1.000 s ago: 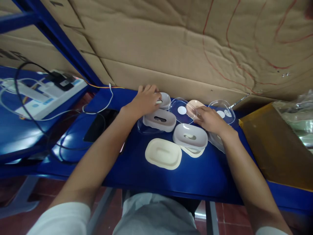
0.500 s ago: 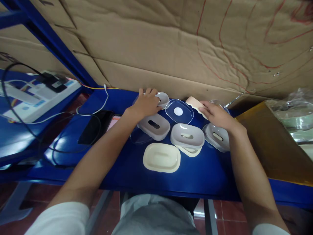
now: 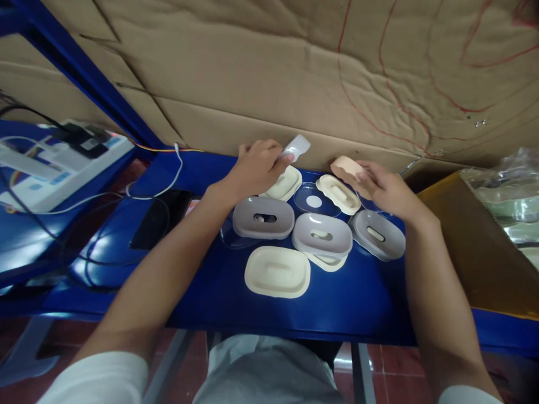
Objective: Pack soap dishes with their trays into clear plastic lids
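Raised at the back of the table, a pale grey oval soap dish [image 3: 298,146] is tilted in my left hand [image 3: 259,168], which is closed on its edge. A cream oval tray [image 3: 287,184] lies just below that hand. My right hand [image 3: 385,188] grips a peach soap dish [image 3: 346,170] with a wavy edge, held tilted. Another cream tray [image 3: 338,192] rests beside it, overlapping a clear lid [image 3: 312,200] with a white round sticker. Nearer me sit three grey slotted dishes: left [image 3: 248,219], middle [image 3: 339,233] and right [image 3: 393,241]. A cream tray [image 3: 277,272] lies in front.
A cardboard box [image 3: 467,247] with plastic-wrapped pieces stands at the right. At the left are a dark phone [image 3: 154,219], cables and a white power strip [image 3: 63,174]. A cardboard sheet [image 3: 261,67] walls the back of the blue table [image 3: 349,308].
My left hand has lifted the grey dish, uncovering a cream tray. My right hand has shifted slightly right with the peach dish; a cream tray now lies apart from it near the clear lid.
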A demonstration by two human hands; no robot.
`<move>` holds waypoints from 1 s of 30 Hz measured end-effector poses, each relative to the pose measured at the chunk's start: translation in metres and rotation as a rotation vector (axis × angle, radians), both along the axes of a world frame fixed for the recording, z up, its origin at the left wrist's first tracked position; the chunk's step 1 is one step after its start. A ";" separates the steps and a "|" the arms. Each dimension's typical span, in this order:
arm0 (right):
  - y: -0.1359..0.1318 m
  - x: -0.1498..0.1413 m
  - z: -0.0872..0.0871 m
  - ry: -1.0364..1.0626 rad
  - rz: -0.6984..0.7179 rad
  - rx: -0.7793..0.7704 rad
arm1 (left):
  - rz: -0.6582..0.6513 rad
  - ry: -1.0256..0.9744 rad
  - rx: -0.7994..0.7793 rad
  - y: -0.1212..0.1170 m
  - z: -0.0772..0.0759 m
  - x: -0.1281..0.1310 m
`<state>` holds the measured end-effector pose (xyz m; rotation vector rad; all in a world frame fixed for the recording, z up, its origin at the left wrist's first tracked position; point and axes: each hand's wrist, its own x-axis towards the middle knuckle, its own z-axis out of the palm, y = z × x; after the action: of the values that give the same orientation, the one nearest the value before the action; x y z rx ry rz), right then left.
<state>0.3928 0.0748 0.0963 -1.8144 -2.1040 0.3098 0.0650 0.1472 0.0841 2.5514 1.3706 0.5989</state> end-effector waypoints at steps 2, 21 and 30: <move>-0.003 0.006 0.007 -0.103 -0.060 -0.008 | -0.039 -0.006 0.023 -0.005 0.003 0.004; -0.121 0.027 -0.056 -0.155 0.010 -0.065 | -0.392 0.147 0.155 -0.067 0.016 0.032; -0.130 0.023 -0.020 -0.038 -0.172 0.063 | -0.431 0.053 0.059 -0.168 0.018 -0.016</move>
<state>0.4160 -0.0548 0.0764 -1.9624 -1.9425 0.1646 0.0494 -0.0206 0.1020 2.8011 0.7801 0.4977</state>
